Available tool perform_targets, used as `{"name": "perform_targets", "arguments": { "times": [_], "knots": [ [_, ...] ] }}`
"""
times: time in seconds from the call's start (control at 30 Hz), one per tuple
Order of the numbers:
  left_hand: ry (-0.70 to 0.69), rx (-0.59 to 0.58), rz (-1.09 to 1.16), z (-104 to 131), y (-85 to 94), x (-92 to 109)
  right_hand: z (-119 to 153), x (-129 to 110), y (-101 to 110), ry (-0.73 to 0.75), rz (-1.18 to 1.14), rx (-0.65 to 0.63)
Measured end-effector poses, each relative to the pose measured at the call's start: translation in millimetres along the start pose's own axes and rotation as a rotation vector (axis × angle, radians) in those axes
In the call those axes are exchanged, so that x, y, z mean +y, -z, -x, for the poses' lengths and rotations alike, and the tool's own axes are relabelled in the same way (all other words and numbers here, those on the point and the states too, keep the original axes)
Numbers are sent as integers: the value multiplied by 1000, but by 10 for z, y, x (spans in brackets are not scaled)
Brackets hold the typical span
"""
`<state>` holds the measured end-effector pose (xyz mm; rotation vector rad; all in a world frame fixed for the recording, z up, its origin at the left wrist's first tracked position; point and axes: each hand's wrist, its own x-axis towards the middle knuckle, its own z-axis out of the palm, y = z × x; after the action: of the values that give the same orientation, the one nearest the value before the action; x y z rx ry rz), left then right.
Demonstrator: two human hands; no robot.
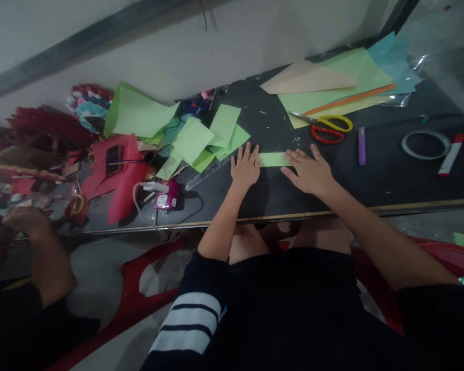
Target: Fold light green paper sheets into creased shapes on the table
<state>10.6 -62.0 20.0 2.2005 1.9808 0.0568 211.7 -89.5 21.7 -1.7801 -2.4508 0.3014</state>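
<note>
A narrow light green paper strip (273, 159) lies flat on the dark table (263, 193) between my two hands. My left hand (246, 166) rests at its left end, palm down with fingers spread. Over the strip's right end lies my right hand (310, 170), also palm down, its fingers apart and thumb stretched toward the left. Both hands press on the paper without gripping it. Scissors with yellow and red handles (328, 129) lie beyond my right hand. Several green paper pieces (195, 139) are spread to the left of my left hand.
Right of my hands are a purple stick (362, 147), a tape roll (408, 149) and a red-and-white marker (451, 155). Coloured sheets (336, 77) lie at the back. A clear ruler (201, 178), a purple device (167, 200) and red paper (123, 190) are leftward, near another person's hands (27, 220).
</note>
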Motion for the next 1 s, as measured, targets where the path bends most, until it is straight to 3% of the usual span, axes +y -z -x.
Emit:
{"name": "perform_targets", "arguments": {
  "times": [0.2, 0.3, 0.4, 0.53, 0.67, 0.73, 0.87, 1.0],
  "knots": [
    [4, 29, 56, -1, -13, -7, -133, 193, 135, -24, 37, 53],
    [-37, 119, 127, -9, -74, -42, -365, 64, 209, -7, 22, 126],
    [-103, 244, 244, -59, -167, -121, -586, -110, 229, 53, -22, 11],
    [-121, 387, 537, -181, -276, -300, -742, -186, 295, 89, -93, -221],
    [66, 549, 1055, -297, -308, -402, -744, -115, 381, 67, -317, -200],
    [80, 471, 1303, -354, -292, -371, -739, -96, 370, -50, -630, -104],
    [-145, 84, 1430, -486, -207, -223, -799, -120, 236, -273, -1230, 48],
    [-182, 36, 1389, -607, -130, -166, -880, -100, 82, -280, -1405, 58]
  ]
}}
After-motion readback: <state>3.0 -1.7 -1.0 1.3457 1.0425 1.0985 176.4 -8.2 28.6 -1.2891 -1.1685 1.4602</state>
